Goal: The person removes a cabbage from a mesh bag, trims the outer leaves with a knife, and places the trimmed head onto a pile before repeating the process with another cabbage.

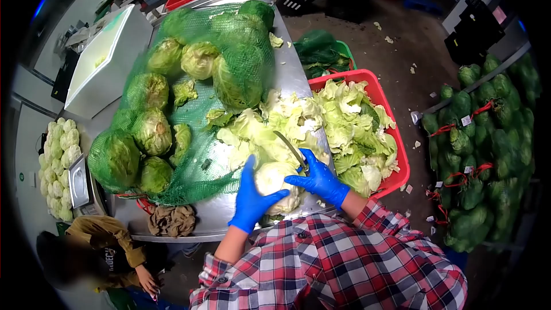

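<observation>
- Cabbage head: pale, trimmed, resting on the near edge of the steel desk, directly in front of the person.
- Left hand: blue glove, grip wrapped around the left side of the cabbage head, thumb across its front, holding it firmly.
- Right hand: blue glove, grip closed around the handle of a knife; fingertips touch the right side of the cabbage head. The blade angles up and away over the loose leaves.
- Loose leaves: a heap of pale green trimmings on the desk just behind the cabbage head.
- Red crate: just beside the desk on the right, filled with cut leaves.
- Green mesh sack: spread open over the left and far part of the desk, with whole cabbages inside and on it.
- Brown cloth: crumpled at the near left edge of the desk.
- White box: at the far left, beside the desk.
- Trimmed cabbages: stacked at the far left, next to a scale.
- Netted green cabbages: piled well apart on the right.
- Second person: lower left, in a brown jacket, one hand visible.
</observation>
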{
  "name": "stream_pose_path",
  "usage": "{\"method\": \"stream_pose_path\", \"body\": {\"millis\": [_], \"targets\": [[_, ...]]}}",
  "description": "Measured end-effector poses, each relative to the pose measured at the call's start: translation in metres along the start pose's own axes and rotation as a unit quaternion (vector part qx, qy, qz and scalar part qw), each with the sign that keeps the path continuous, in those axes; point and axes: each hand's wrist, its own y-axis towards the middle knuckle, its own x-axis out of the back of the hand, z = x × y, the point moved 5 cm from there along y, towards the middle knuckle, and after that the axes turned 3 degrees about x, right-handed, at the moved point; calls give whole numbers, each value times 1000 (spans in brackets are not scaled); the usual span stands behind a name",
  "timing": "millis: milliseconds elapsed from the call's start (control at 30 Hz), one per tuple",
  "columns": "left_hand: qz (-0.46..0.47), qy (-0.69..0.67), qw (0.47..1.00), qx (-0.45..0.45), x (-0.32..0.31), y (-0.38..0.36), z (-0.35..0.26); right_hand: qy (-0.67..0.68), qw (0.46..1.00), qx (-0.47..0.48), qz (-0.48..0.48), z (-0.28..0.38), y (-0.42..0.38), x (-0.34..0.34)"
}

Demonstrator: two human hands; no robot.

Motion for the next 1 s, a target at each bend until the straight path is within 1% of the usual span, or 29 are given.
{"method": "stream_pose_path", "body": {"millis": [33,100,133,233,267,300,333,367,400,433,467,500,533,567,600,633,667,700,733,800,867,900,933,967,1000], "targets": [[18,12,1000,9,-7,0,7,-10,1000,23,2,-1,2,-2],[39,53,998,3,-6,-2,-1,-60,997,50,9,-10,10,2],[30,41,999,-3,-7,-4,-2,-63,995,75,38,-1,8,4],[21,24,999,-26,-10,-7,4,-130,990,54,-30,-33,24,8],[17,15,999,-29,-9,-8,8,-187,978,68,-60,-45,32,12],[12,8,999,-31,-7,-10,14,-188,981,24,-47,-47,37,15],[-7,-83,997,3,-1,-11,21,-149,987,-10,-55,-49,34,17],[-28,-145,988,36,5,-11,35,-108,991,-44,-60,-37,30,17],[-61,-268,954,119,6,-11,56,-25,996,36,-84,-38,29,17],[-94,-386,897,195,5,-11,79,9,996,21,-85,-13,18,21],[-106,-460,848,242,-3,-12,102,37,999,-28,-16,2,9,21],[-114,-502,814,269,-6,-14,95,62,994,-79,51,10,0,17],[-86,-417,854,299,-4,-20,60,91,990,-73,80,15,-9,8],[-54,-330,885,325,-2,-24,32,71,991,-65,98,15,-16,1],[4,-270,919,286,-6,-23,35,43,994,-47,86,14,-16,1],[-67,-45,994,70,5,-15,21,15,997,-29,74,10,-15,2],[-87,33,996,-5,10,-9,17,9,996,-25,80,4,-11,4],[-107,113,985,-81,18,0,7,5,996,-19,85,-3,-5,8],[-64,80,992,-68,18,3,9,3,996,-17,92,-10,-3,7],[24,13,999,-44,16,11,9,10,998,-16,59,-17,0,8],[35,45,998,-34,25,19,-13,-2,999,-21,43,-18,1,12],[39,59,997,-25,28,21,-21,5,997,-52,52,-20,0,13],[-14,138,982,-127,23,27,-17,13,995,-83,61,-20,-3,15],[12,35,995,-95,12,30,1,21,991,-114,68,-19,-5,16],[39,-69,995,-64,-1,32,7,31,993,-104,50,-16,-7,18]]}}
